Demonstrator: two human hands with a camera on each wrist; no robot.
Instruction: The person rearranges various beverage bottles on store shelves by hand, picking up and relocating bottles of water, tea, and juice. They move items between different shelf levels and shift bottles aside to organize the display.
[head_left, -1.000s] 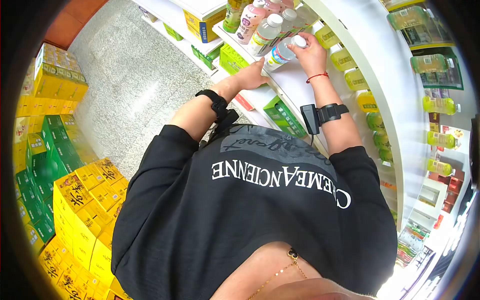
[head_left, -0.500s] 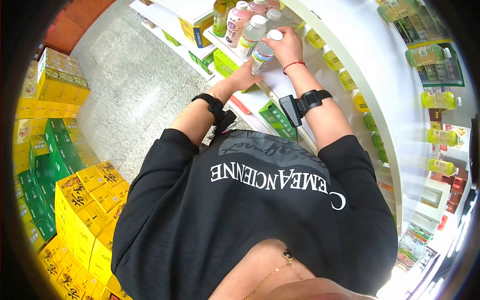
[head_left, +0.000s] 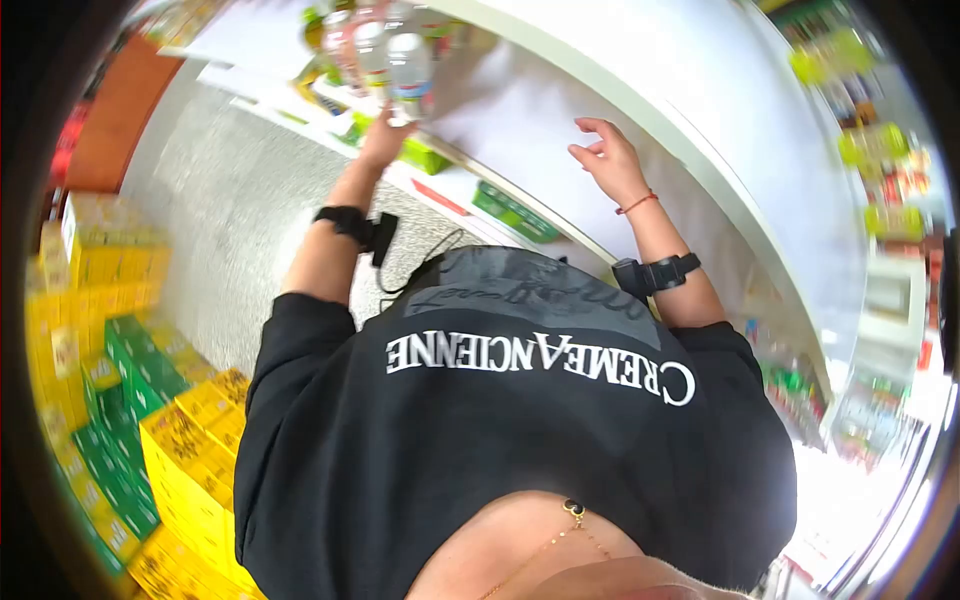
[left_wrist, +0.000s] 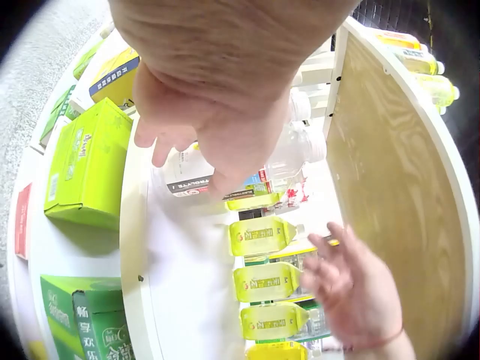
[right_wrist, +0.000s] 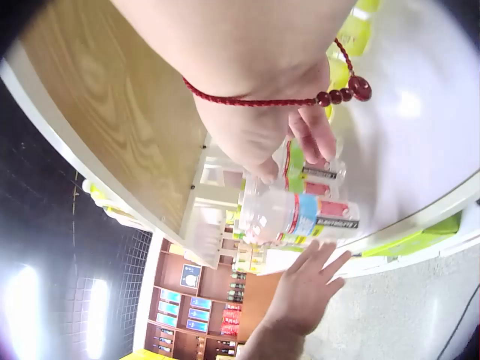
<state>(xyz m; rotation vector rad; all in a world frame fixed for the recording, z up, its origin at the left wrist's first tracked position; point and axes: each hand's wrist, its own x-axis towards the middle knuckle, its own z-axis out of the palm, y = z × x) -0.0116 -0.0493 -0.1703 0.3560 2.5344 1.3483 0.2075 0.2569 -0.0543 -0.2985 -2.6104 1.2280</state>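
A clear bottle with a white cap (head_left: 408, 68) stands at the front of a bottle group on the white shelf; its blue, red and black label (right_wrist: 315, 217) shows in the right wrist view. My left hand (head_left: 385, 140) is at the bottle's lower side by the shelf edge, fingers spread with the tips right at the label in the right wrist view. Over the shelf to the right, my right hand (head_left: 612, 168) holds nothing, its fingers loosely bent and apart from the bottles. Another clear bottle (head_left: 370, 55) stands beside the front one.
Yellow-green bottles (left_wrist: 262, 236) line up beyond the shelf. Under the shelf edge (head_left: 480, 170) sit a green box (head_left: 513, 212) and a lime box (left_wrist: 88, 165). Stacked yellow cartons (head_left: 190, 450) and green cartons (head_left: 118, 465) stand on the floor at the left.
My right hand has let go of the white-capped bottle and drawn back to the right. The bottle now stands with the group. The head view has shifted, and the left hand stays by the bottle.
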